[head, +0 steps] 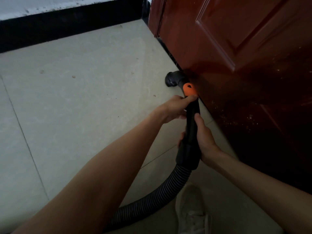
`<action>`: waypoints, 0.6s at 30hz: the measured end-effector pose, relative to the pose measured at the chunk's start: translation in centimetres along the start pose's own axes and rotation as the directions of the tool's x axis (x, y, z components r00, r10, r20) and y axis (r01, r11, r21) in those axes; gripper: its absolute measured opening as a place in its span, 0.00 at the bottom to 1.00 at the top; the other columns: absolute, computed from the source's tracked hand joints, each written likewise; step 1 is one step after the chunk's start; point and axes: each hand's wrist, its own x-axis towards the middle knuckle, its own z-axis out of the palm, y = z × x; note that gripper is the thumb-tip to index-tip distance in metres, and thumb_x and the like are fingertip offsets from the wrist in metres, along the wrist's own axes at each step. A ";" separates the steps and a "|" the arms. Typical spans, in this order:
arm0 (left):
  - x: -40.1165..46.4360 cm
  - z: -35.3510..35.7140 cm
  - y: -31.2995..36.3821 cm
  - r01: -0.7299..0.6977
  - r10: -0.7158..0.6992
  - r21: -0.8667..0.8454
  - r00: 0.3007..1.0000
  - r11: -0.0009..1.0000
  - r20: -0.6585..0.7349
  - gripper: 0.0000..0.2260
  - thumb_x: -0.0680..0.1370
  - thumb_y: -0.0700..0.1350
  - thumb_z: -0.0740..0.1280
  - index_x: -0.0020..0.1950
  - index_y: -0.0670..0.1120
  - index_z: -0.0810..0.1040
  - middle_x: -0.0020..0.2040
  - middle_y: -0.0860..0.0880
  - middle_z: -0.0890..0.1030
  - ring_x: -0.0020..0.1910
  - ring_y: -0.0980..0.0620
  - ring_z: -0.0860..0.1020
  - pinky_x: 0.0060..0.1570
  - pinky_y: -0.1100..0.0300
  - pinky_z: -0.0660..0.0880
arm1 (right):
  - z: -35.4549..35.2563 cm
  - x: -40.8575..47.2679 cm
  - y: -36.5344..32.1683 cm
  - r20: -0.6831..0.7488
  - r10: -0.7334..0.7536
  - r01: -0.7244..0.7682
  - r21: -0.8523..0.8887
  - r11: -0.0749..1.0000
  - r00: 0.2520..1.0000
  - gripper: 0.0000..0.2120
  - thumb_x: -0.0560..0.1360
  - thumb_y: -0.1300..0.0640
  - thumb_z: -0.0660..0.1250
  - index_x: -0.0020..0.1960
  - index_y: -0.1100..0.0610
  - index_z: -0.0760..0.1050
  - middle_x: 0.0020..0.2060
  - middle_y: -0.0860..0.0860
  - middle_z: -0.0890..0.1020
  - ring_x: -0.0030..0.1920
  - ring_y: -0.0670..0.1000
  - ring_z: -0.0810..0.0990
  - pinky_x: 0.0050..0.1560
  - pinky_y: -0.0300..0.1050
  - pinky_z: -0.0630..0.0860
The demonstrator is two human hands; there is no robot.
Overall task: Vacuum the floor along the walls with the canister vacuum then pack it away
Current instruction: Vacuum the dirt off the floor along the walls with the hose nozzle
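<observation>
While our head camera looks down at the pale tiled floor, we hold the black vacuum handle with both hands close beside the red-brown wooden door. Our left hand grips the upper part of the handle, fingers curled round it just below the orange tab. Our right hand wraps the handle lower down, thumb lying along its top and fingertips showing on the far side. Beyond the orange tab, the dark nozzle sits on the floor right at the bottom edge of the door. From the lower end of the handle, the ribbed hose curves down and left under our left forearm. A pale shoe stands on the tiles just beside the hose. Along the far wall runs a black skirting board, meeting the door frame in the corner.
</observation>
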 end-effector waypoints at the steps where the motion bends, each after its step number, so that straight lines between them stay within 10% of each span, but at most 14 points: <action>1: -0.3 -0.2 -0.2 0.002 -0.002 -0.002 1.000 1.000 0.008 0.16 0.80 0.52 0.62 0.55 0.39 0.74 0.49 0.43 0.79 0.46 0.47 0.77 0.49 0.56 0.75 | -0.1 -0.5 0.1 0.035 0.031 -0.031 0.011 0.999 0.999 0.26 0.81 0.39 0.53 0.41 0.59 0.76 0.26 0.56 0.77 0.27 0.57 0.77 0.37 0.51 0.77; 4: -1.6 -1.0 -1.2 0.009 -0.006 -0.093 1.000 0.996 0.028 0.16 0.79 0.50 0.64 0.56 0.38 0.73 0.48 0.43 0.78 0.46 0.48 0.78 0.52 0.52 0.77 | 0.5 -2.0 0.5 0.097 0.068 -0.070 0.018 0.997 0.993 0.27 0.81 0.39 0.53 0.37 0.60 0.73 0.26 0.57 0.76 0.25 0.57 0.77 0.31 0.47 0.76; 8: -3.4 -1.7 -2.4 0.022 -0.026 -0.190 0.999 0.982 -0.020 0.11 0.79 0.47 0.62 0.49 0.38 0.72 0.41 0.45 0.77 0.34 0.52 0.78 0.31 0.63 0.76 | 2.1 -3.5 1.1 0.048 -0.008 0.018 -0.208 0.978 0.999 0.27 0.82 0.42 0.52 0.40 0.62 0.74 0.24 0.56 0.77 0.24 0.54 0.78 0.26 0.41 0.75; 18: -5.5 -1.3 -4.1 -0.112 0.028 -0.169 0.899 0.979 -0.437 0.14 0.77 0.54 0.61 0.41 0.44 0.74 0.36 0.49 0.75 0.36 0.51 0.74 0.39 0.58 0.71 | 4.0 -4.4 -0.4 0.140 -0.036 0.085 -0.356 0.931 0.989 0.27 0.82 0.43 0.53 0.39 0.63 0.77 0.24 0.58 0.79 0.25 0.56 0.80 0.26 0.42 0.76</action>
